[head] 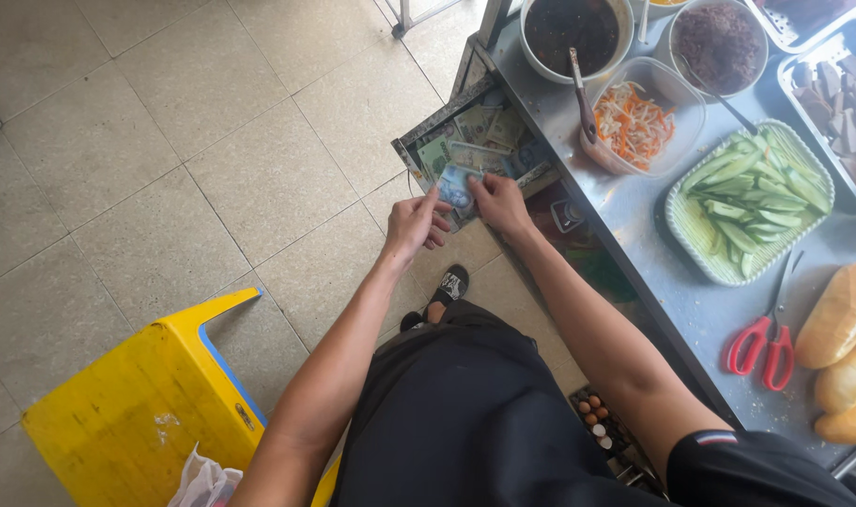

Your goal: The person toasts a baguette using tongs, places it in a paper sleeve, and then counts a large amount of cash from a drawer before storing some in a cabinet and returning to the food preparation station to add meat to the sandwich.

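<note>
At far left a yellow plastic stool (141,404) stands on the tiled floor (165,141), a crumpled white bag (202,483) at its near edge. The left hand (414,225) and right hand (498,202) meet over an open cash drawer (475,136) pulled out from the steel table (672,291). Between them is a bluish banknote (456,186), its long axis running roughly hand to hand; the left fingers pinch its near-left end and the right fingers close on its right edge, so both hands are on it, just at the drawer's front lip. More banknotes lie flat in the drawer beyond.

On the table, a dark sauce bowl (573,33) holds a spoon, a clear tub (639,117) holds shredded carrot and white radish, a round bowl (719,42) holds dark minced filling, and a pale basket (747,202) holds sliced cucumber. Red-handled scissors (764,343) lie beside bread rolls (841,352). Below the table edge, an egg tray (597,418) shows.
</note>
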